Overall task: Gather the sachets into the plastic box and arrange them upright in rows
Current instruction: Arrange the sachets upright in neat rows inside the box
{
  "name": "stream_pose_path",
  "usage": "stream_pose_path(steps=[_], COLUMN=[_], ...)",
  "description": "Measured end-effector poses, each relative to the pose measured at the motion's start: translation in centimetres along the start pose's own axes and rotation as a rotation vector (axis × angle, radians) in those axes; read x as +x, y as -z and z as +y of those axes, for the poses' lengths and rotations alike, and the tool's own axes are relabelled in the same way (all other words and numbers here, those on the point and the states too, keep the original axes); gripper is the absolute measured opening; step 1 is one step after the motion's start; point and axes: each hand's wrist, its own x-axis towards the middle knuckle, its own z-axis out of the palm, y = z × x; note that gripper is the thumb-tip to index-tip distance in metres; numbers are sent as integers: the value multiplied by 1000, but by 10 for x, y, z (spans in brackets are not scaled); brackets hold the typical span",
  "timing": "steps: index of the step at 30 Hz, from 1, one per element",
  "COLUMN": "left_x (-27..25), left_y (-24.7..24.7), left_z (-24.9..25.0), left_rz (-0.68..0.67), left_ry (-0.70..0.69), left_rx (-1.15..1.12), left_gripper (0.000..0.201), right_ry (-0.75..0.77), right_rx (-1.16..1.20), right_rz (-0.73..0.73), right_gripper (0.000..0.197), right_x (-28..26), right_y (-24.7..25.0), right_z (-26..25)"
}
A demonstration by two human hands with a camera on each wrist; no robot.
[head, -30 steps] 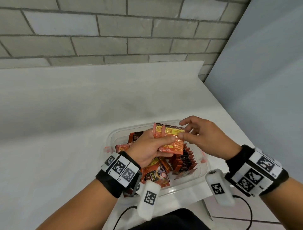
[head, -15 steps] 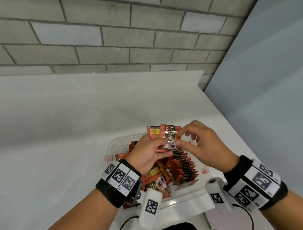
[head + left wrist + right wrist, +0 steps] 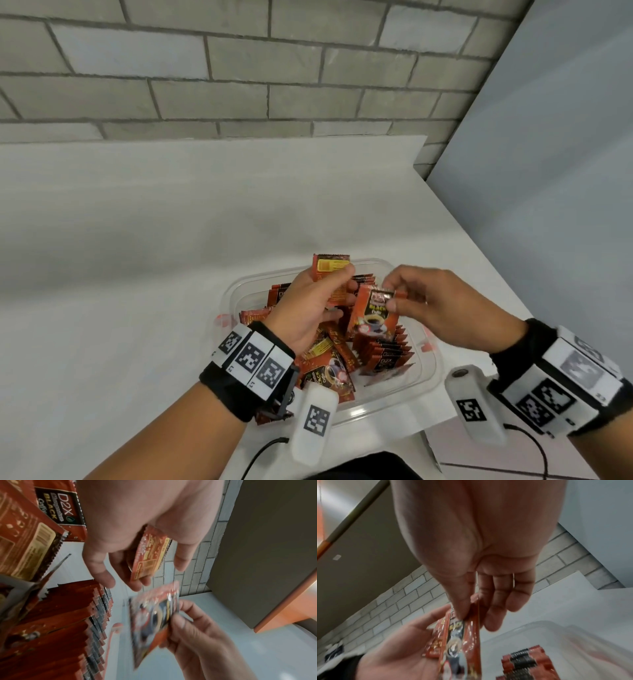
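A white table (image 3: 144, 260) stands against a grey brick wall (image 3: 239, 78); a pale grey panel (image 3: 561, 178) rises along its right side; a grey board with an orange edge (image 3: 267, 555) shows in the left wrist view.

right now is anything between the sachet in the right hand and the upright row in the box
Nothing visible blocks it. The right hand pinches the sachet by its top edge just above the upright row in the plastic box; the left hand holds another sachet off to the left.
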Motion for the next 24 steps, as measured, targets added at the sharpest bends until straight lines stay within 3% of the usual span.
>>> stream_pose_path(steps=[7,10,14,18,24], left_x=[2,1,0,1,3], left_y=[4,3,3,4,6], left_z=[-3,-3,-2,-3,-5], left_rz=[3,-25,-24,-20,-12], left_ry=[23,16,15,20,35], left_rx=[-2,12,17,13,5], left_gripper=[48,45,45,50,43], right_ry=[29,49,131,136,98], right_rx=[-303,-423,-547,-699,-724], right_rz=[-229,-226,-189,-248,-283], right_gripper=[14,7,12,18,12], right_x=[-39,-41,-34,-26,-20], right_y=[-14,-19,-25,-33,-40], right_z=[16,22,26,25,22])
